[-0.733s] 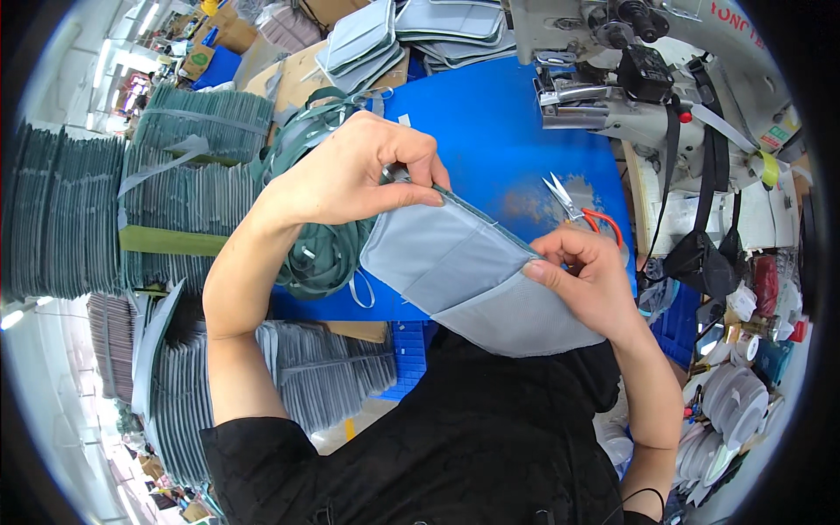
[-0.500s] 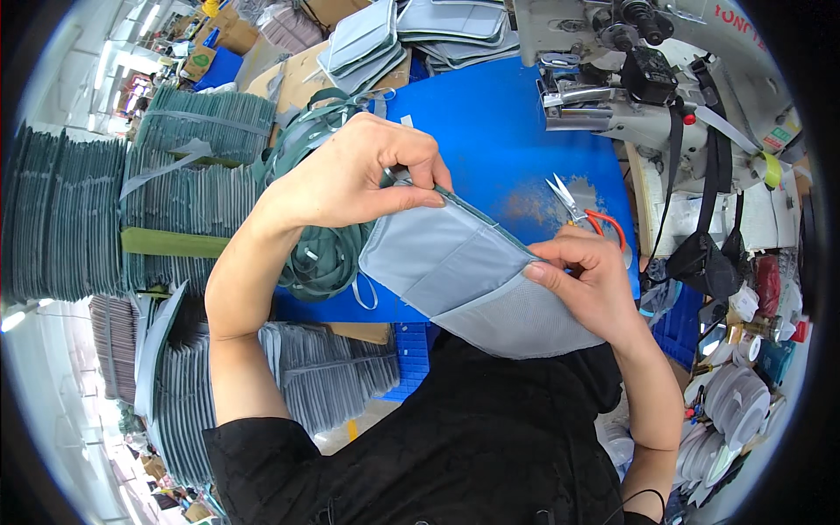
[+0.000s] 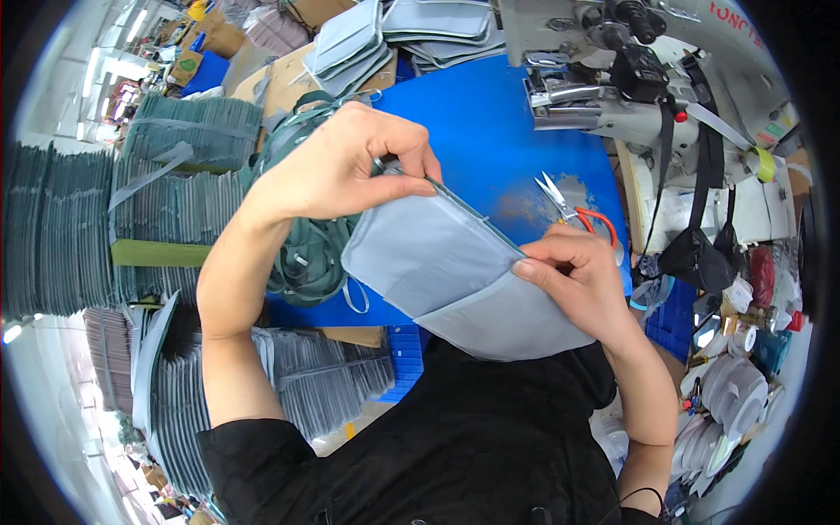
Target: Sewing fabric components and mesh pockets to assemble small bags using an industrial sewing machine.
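Little has moved since the earlier frames: both hands keep their grip on the grey fabric panel [image 3: 446,271], and the panel stays at about the same tilt above the blue table [image 3: 490,122]. Left hand [image 3: 346,162] is curled over the panel's upper corner, fingers pinching the dark green piped edge. Right hand [image 3: 573,276] pinches the same edge lower down, thumb lying flat on the grey face, as before. Panel hangs between the two hands, in front of the person's black shirt. Scissors with orange handles [image 3: 573,210] lie on the table just beyond the right hand, unchanged. Tangle of green strap [image 3: 306,254] sits under the left wrist. Sewing machine [image 3: 612,70] stands at the table's far right.
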